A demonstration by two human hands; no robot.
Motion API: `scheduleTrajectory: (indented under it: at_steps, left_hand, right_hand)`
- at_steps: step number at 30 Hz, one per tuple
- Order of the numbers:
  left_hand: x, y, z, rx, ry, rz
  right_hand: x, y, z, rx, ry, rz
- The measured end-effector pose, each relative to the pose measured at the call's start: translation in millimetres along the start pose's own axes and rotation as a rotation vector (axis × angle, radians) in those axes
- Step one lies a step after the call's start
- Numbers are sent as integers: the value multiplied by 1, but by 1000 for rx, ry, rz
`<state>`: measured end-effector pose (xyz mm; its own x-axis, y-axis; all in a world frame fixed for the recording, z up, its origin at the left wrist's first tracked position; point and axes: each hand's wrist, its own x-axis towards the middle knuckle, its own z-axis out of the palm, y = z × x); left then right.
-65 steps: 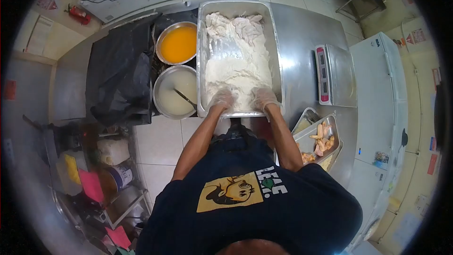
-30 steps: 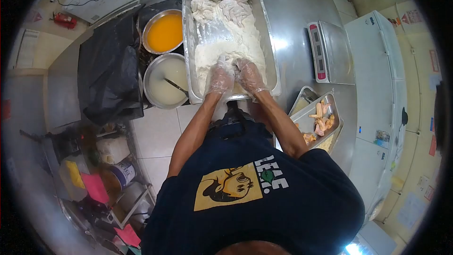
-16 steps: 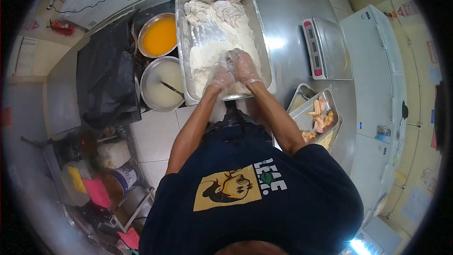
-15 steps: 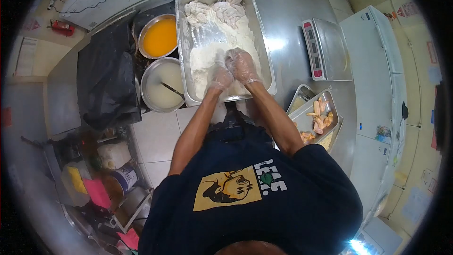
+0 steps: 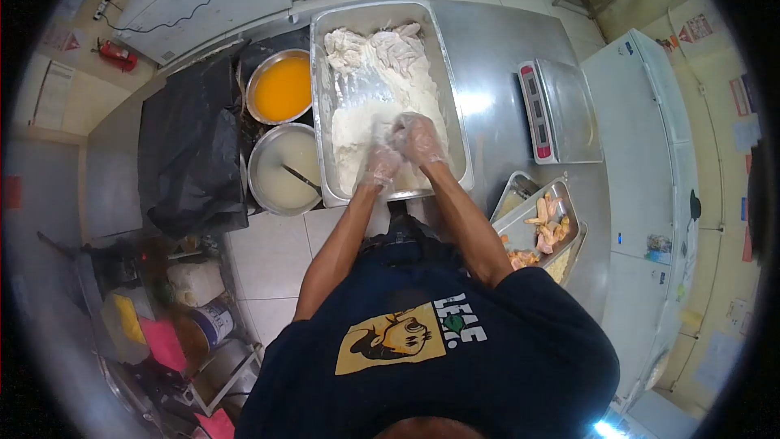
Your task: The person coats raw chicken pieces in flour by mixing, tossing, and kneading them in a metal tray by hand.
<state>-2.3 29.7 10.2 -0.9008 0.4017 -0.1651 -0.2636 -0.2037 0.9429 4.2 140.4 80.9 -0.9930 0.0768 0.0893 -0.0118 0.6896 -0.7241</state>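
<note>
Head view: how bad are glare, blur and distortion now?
Head view: bright glare on the steel table, beside the tray; head view: left hand blurred at the fingers, right hand somewhat clearer; head view: strong wide-angle bowing, black corners.

in clear gloves, the left hand (image 5: 385, 166) and right hand (image 5: 422, 140) meet over white powder (image 5: 351, 123) in a deep metal tray (image 5: 453, 118), fingers too blurred to read surely. from them, coated pieces (image 5: 399, 50) lie at twelve, orange liquid (image 5: 283, 89) ten, cloudy liquid (image 5: 272, 167) nine, meat pieces (image 5: 552, 234) four o'clock.
</note>
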Motion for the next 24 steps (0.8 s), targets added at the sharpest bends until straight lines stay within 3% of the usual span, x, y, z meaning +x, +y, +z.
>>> scheduleTrajectory:
  at_steps: [1, 3, 4, 8, 11, 13, 15, 17, 18, 20, 22, 24]
  left_hand:
    - [1, 11, 1, 1, 3, 11]
    - [-9, 18, 8, 499, -48, 286]
    - [-10, 18, 7, 455, -37, 155]
    - [-16, 18, 11, 563, 134, 146]
    - [5, 3, -6, 637, -49, 272]
    - [-8, 9, -13, 802, 268, 316]
    - [-11, 15, -20, 829, 249, 17]
    - [-5, 0, -31, 1075, 289, -28]
    - [-3, -1, -34, 1158, 304, -45]
    - [-1, 6, -37, 1378, 65, -377]
    - [-4, 1, -39, 1395, -5, -375]
    - [-14, -14, -41, 1428, -152, -377]
  right_hand:
    - [7, 9, 11, 0, 2, -11]
    - [9, 20, 33, -220, 282, -133]
    - [9, 12, 24, -105, 142, -32]
    - [5, 17, 22, -113, 111, 13]
    - [31, 17, 21, -191, 121, 29]
    - [60, 8, 19, -153, 163, 5]
    - [97, 4, 20, -113, 209, -21]
    - [130, 5, 24, 259, 311, -139]
    - [132, 11, 28, 265, 309, -144]
    - [135, 34, 27, -300, 396, -270]
    - [106, 43, 7, -391, -107, -29]
    - [84, 120, 39, -555, -615, 99]
